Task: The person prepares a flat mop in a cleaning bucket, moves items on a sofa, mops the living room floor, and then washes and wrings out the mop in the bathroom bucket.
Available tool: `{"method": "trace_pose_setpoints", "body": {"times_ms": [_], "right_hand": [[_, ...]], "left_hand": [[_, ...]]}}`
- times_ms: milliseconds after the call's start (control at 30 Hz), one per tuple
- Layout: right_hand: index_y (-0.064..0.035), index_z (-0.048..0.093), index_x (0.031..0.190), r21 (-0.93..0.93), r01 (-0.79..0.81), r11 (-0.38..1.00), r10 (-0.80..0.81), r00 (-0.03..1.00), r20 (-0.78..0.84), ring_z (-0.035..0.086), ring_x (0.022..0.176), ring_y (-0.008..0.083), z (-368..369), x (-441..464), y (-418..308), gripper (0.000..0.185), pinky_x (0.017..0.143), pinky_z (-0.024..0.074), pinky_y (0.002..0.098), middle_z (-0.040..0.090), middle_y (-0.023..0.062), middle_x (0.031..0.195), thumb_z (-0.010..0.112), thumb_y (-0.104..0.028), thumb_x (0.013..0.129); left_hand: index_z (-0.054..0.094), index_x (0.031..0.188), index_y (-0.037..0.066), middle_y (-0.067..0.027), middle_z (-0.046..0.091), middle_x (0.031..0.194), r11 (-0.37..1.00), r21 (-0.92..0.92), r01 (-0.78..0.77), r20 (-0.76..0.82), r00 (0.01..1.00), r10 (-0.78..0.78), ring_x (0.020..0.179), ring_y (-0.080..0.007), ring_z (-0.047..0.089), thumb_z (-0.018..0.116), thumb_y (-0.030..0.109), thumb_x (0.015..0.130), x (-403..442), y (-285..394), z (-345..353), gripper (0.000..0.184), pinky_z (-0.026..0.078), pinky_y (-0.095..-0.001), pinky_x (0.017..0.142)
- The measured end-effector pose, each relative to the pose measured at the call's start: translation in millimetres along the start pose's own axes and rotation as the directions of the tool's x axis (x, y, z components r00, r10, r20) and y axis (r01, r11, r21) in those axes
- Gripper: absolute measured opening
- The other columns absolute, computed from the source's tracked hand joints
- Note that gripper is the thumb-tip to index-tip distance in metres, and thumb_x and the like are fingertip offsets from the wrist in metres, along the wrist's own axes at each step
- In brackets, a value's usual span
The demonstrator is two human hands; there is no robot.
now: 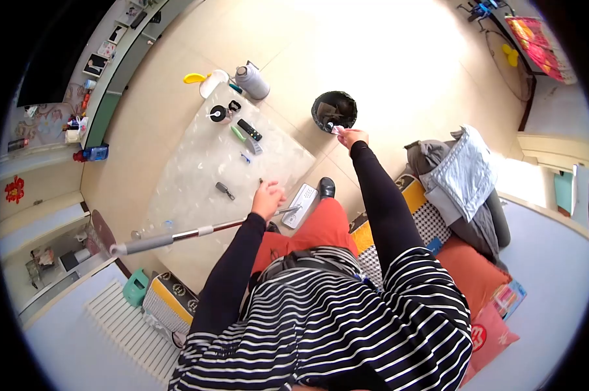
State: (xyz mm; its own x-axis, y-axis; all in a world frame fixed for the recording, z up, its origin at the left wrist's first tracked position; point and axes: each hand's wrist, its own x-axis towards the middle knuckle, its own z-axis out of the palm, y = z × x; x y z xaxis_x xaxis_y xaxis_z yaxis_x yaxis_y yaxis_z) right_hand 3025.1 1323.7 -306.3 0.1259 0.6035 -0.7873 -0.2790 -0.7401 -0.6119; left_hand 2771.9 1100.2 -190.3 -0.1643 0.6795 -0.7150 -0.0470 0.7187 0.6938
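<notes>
My right hand is closed on a small crumpled white-and-pink scrap at the near rim of a black-lined bin. Dark and brownish bits lie inside the bin. Over the near edge of the pale table is my left hand, its fingers curled around something small and dark that I cannot make out. Below that hand a mop handle slants across, its white head on the floor beside my black shoe.
On the table are a black remote, a green-handled brush, a lidded cup and a dark grey tool. A grey bottle stands beyond its far end. Clothes lie at the right; a cabinet stands at the left.
</notes>
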Motion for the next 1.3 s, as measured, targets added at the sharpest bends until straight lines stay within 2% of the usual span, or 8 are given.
{"method": "trace_pose_setpoints", "body": {"times_ms": [467, 533, 633, 667, 733, 800, 867, 1300], "right_hand": [[-0.019, 0.064, 0.094, -0.545, 0.603, 0.582, -0.407, 0.797, 0.446, 0.067, 0.085, 0.0255, -55.4, 336.1, 158.0, 0.021, 0.075, 0.0529, 0.0405, 0.07, 0.0027, 0.091, 0.066, -0.037, 0.083], [-0.0149, 0.065, 0.083, -0.259, -0.064, 0.964, 0.11, 0.98, 0.168, 0.066, 0.081, 0.0268, -29.7, 229.4, 103.1, 0.017, 0.074, 0.053, 0.0423, 0.07, 0.0042, 0.089, 0.067, -0.032, 0.081], [-0.0103, 0.066, 0.083, -0.142, -0.266, 0.954, 0.283, 0.952, 0.115, 0.067, 0.081, 0.027, -27.8, 152.3, 106.6, 0.018, 0.072, 0.0544, 0.0395, 0.069, 0.0075, 0.087, 0.063, -0.027, 0.081], [-0.0055, 0.064, 0.084, -0.436, -0.079, 0.897, 0.203, 0.947, 0.247, 0.067, 0.08, 0.028, -33.8, 133.7, 112.3, 0.014, 0.07, 0.0556, 0.0375, 0.068, 0.0104, 0.084, 0.062, -0.019, 0.082], [0.0039, 0.062, 0.085, -0.729, 0.642, -0.237, -0.012, 0.748, 0.663, 0.067, 0.077, 0.0298, -38.8, 84.5, 114.1, 0.007, 0.065, 0.0581, 0.0335, 0.066, 0.0163, 0.078, 0.061, -0.003, 0.084], [0.0038, 0.062, 0.086, -0.841, 0.218, 0.496, 0.04, 0.961, 0.273, 0.067, 0.071, 0.0291, -30.4, 46.7, 137.1, 0.007, 0.062, 0.0578, 0.0349, 0.066, 0.0161, 0.078, 0.061, -0.003, 0.083], [0.0037, 0.063, 0.087, -0.34, -0.363, 0.868, 0.376, 0.926, -0.028, 0.067, 0.064, 0.0284, -24.7, 19.3, 160.8, 0.008, 0.059, 0.0575, 0.0363, 0.066, 0.016, 0.077, 0.062, -0.002, 0.082], [0.0015, 0.059, 0.097, -0.157, -0.196, 0.968, 0.195, 0.981, -0.021, 0.065, 0.059, 0.0248, 10.0, -117.1, 314.1, 0.018, 0.049, 0.0542, 0.0343, 0.065, 0.013, 0.076, 0.067, -0.001, 0.081]], "left_hand": [[0.048, 0.123, 0.002, -0.01, 0.063, 0.095, 0.957, 0.012, 0.29, -0.212, 0.936, -0.281, 0.074, -0.0138, 0.062, 0.061, 0.015, 0.089, -29.2, -56.7, -0.1, 0.038, 0.049, -0.0257, 0.061], [0.049, 0.122, 0.002, -0.0096, 0.064, 0.095, 0.95, 0.045, 0.31, -0.171, 0.939, -0.298, 0.074, -0.0136, 0.062, 0.062, 0.015, 0.089, -28.3, -59.4, 4.5, 0.038, 0.049, -0.0259, 0.06], [0.052, 0.118, 0.002, -0.0086, 0.065, 0.09, 0.954, 0.134, 0.267, -0.146, 0.958, -0.248, 0.072, -0.0129, 0.062, 0.062, 0.015, 0.088, -28.5, -78.2, 2.6, 0.034, 0.049, -0.0262, 0.06], [0.053, 0.116, 0.001, -0.0087, 0.066, 0.089, 0.956, 0.165, 0.241, -0.142, 0.965, -0.218, 0.071, -0.0128, 0.062, 0.062, 0.016, 0.088, -28.3, -80.0, 2.4, 0.033, 0.049, -0.0263, 0.06], [0.054, 0.115, 0.001, -0.0093, 0.066, 0.089, 0.952, 0.204, 0.228, -0.129, 0.97, -0.205, 0.071, -0.0133, 0.063, 0.062, 0.017, 0.088, -22.2, -89.1, -2.4, 0.032, 0.05, -0.0268, 0.061], [0.055, 0.114, 0.0, -0.0098, 0.067, 0.089, 0.949, 0.251, 0.192, -0.082, 0.981, -0.176, 0.072, -0.0137, 0.064, 0.062, 0.017, 0.089, -20.1, -97.0, -11.1, 0.031, 0.05, -0.0273, 0.062], [0.055, 0.113, 0.0, -0.0102, 0.067, 0.09, 0.946, 0.299, 0.127, -0.002, 0.991, -0.133, 0.072, -0.014, 0.064, 0.061, 0.017, 0.089, -22.6, -106.9, -21.8, 0.031, 0.051, -0.0275, 0.064], [0.061, 0.106, 0.003, -0.0148, 0.069, 0.09, 0.683, 0.666, -0.301, 0.424, 0.906, -0.014, 0.086, -0.0291, 0.066, 0.062, 0.026, 0.085, -61.5, -178.4, -147.3, 0.031, 0.052, -0.038, 0.077]]}}
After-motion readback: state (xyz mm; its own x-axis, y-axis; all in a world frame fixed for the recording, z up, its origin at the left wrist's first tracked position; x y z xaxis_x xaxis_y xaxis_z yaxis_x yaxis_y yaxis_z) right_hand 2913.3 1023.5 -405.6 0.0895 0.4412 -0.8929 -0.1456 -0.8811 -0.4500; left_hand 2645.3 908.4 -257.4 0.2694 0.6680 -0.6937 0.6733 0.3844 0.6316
